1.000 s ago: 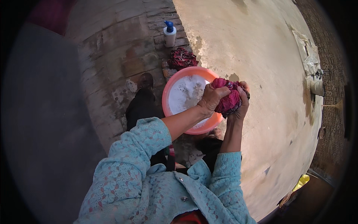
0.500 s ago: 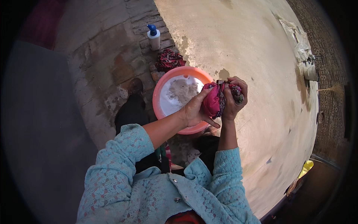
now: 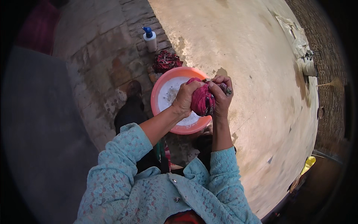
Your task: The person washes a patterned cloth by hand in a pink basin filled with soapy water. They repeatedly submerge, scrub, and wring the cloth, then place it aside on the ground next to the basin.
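A bunched pink cloth (image 3: 203, 100) with dark patterned parts is held between my two hands, over the right side of a basin. My left hand (image 3: 184, 98) is closed round its left side. My right hand (image 3: 222, 96) grips its right end, where a dark patterned bit sticks out past the fingers. Below, the round orange-pink basin (image 3: 156, 98) holds whitish, sudsy water. Part of its right rim is hidden by the cloth and my hands.
Beyond the basin lies a crumpled red and black patterned cloth (image 3: 166, 62). A white bottle (image 3: 150, 42) with a blue pump top stands on the brick strip (image 3: 145, 18). Pale concrete (image 3: 268, 112) stretches to the right, with a plastic sheet (image 3: 292, 35) and a bucket (image 3: 309, 68) at its far edge.
Both hands have shifted left with the cloth, more over the basin. My left hand's fingers, stretched out before, are now closed round the cloth.
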`<state>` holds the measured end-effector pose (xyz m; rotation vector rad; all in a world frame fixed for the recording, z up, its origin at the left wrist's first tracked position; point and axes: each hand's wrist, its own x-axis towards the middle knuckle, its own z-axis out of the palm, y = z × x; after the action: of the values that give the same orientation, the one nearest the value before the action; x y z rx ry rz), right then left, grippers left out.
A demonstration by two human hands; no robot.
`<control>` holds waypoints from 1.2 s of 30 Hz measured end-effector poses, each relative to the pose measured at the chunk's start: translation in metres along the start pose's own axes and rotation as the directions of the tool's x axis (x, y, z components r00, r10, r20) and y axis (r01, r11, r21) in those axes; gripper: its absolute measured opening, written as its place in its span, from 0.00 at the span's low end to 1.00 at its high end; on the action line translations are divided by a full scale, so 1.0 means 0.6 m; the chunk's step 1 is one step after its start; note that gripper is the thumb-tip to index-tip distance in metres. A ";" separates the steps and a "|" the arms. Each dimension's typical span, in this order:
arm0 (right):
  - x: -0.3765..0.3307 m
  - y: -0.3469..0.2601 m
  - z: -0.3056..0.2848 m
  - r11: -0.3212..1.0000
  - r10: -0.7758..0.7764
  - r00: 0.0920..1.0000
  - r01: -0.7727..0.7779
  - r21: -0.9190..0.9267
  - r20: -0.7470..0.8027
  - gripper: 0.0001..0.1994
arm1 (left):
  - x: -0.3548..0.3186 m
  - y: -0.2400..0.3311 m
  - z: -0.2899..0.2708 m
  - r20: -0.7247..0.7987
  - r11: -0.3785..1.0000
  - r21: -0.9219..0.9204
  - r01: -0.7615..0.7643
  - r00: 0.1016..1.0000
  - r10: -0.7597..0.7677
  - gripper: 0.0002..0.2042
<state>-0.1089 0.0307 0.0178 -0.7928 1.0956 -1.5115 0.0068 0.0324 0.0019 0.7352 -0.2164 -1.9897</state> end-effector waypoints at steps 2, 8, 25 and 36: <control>0.001 -0.002 -0.013 0.978 0.059 0.998 -0.054 0.201 -0.022 0.12 | -0.006 0.005 0.008 0.052 0.998 0.067 -0.009 0.999 0.005 0.08; 0.009 -0.016 -0.026 0.744 -0.028 0.989 -0.078 0.664 0.148 0.07 | 0.009 0.000 0.015 0.227 0.981 -0.152 0.121 0.970 -0.084 0.20; -0.039 -0.001 0.036 0.361 -0.473 0.662 0.747 -0.558 0.581 0.32 | 0.018 0.054 0.009 -0.012 0.959 -0.219 -0.180 0.983 0.182 0.13; -0.002 0.003 0.006 0.937 -0.239 0.968 0.212 -0.279 -0.069 0.10 | 0.014 0.020 0.003 0.101 0.977 -0.211 0.038 0.995 -0.017 0.19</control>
<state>-0.1045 0.0311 0.0176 -1.0689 1.3434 -1.6281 0.0117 0.0186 0.0053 0.5057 -0.0493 -2.0395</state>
